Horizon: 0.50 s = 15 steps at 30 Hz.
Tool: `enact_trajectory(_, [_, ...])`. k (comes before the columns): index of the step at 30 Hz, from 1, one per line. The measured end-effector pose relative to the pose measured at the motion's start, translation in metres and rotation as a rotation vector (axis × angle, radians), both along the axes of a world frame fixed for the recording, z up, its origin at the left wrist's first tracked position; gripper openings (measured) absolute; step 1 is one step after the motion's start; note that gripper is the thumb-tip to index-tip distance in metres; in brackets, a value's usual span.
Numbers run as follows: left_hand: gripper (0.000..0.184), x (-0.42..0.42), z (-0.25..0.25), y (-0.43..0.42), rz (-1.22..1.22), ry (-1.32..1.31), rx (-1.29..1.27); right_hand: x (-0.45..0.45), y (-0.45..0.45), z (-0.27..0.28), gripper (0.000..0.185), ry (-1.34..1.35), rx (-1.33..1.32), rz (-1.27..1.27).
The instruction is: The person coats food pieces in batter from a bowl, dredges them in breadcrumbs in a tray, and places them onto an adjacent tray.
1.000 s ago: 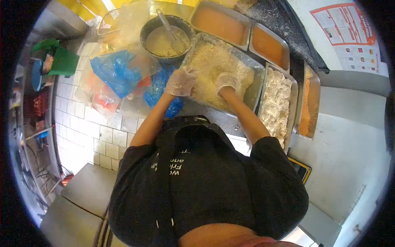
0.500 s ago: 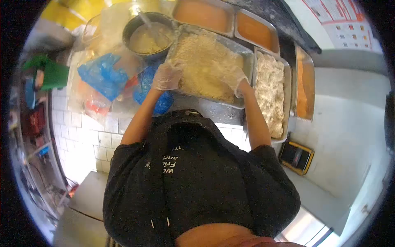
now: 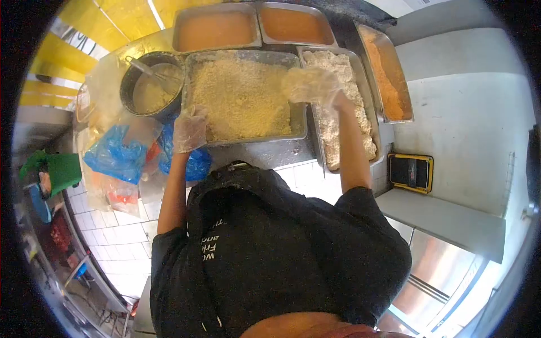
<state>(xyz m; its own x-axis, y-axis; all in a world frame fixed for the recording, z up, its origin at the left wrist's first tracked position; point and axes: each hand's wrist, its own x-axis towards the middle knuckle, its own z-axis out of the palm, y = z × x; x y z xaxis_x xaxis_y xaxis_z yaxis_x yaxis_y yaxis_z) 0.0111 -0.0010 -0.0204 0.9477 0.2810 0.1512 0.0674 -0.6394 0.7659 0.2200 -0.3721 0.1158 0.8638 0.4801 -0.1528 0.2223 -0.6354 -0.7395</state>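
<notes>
A metal tray of yellowish crumbs (image 3: pixel 301 130) lies in front of me. My left hand (image 3: pixel 190 130), in a clear plastic glove, is at its near left corner, fingers curled over the rim. My right hand (image 3: pixel 322 89), gloved too, hangs above the crumb tray's right edge and the tray of pale floured pieces (image 3: pixel 360 121) beside it. Motion smears its fingers, and a yellowish patch shows there, so whether it holds something is unclear. The crumbs (image 3: pixel 242 93) are spread unevenly, with a yellower area near the front right.
A dark pot (image 3: pixel 128 93) of pale batter with a whisk (image 3: pixel 147 70) stands at the left. Two orange-filled trays (image 3: pixel 217 29) line the back; an orange powder tray (image 3: pixel 387 79) is far right. Blue plastic bags (image 3: pixel 117 153) lie front left.
My right hand has risen out of the crumbs and moved right, over the floured pieces. My left hand stays by the crumb tray's left side. The view has shifted.
</notes>
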Motion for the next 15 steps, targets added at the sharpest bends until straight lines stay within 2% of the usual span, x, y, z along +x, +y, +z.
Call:
enact_trajectory(1, [0.018,0.001,-0.002,0.002,-0.026,-0.014,0.118,0.010,-0.017,0.014,0.039,-0.028,-0.012,-0.067])
enact_trajectory(4, [0.017,0.001,-0.024,0.002,0.036,-0.066,0.021,0.037,-0.064,0.041,0.040,-0.157,-0.157,-0.213])
enact_trajectory(5, [0.016,0.001,-0.030,0.001,0.090,-0.031,-0.298,0.045,-0.077,0.047,0.040,-0.212,-0.244,-0.247])
enact_trajectory(7, [0.014,0.001,-0.031,0.002,0.145,0.008,-0.618,0.056,-0.097,0.050,0.042,-0.331,-0.455,-0.319])
enact_trajectory(9, [0.009,0.000,-0.022,0.005,-0.049,-0.080,0.165,0.059,-0.109,0.034,0.044,-0.437,-0.687,-0.459])
enact_trajectory(10, [0.009,0.000,-0.018,0.005,-0.046,-0.079,0.163,0.062,-0.116,0.018,0.039,-0.497,-0.799,-0.586])
enact_trajectory(11, [0.009,0.000,-0.015,0.005,-0.081,-0.046,0.310,0.058,-0.113,-0.003,0.039,-0.498,-0.799,-0.582])
enact_trajectory(12, [0.011,-0.001,-0.011,0.005,-0.115,-0.010,0.457,0.048,-0.106,-0.028,0.037,-0.474,-0.943,-0.412])
enact_trajectory(13, [0.011,-0.004,-0.003,0.006,-0.113,-0.008,0.457,0.043,-0.103,-0.045,0.035,-0.445,-1.080,-0.239])
enact_trajectory(15, [0.012,-0.004,0.014,0.003,-0.155,-0.036,0.573,0.055,-0.122,-0.050,0.037,-0.438,-1.117,-0.178])
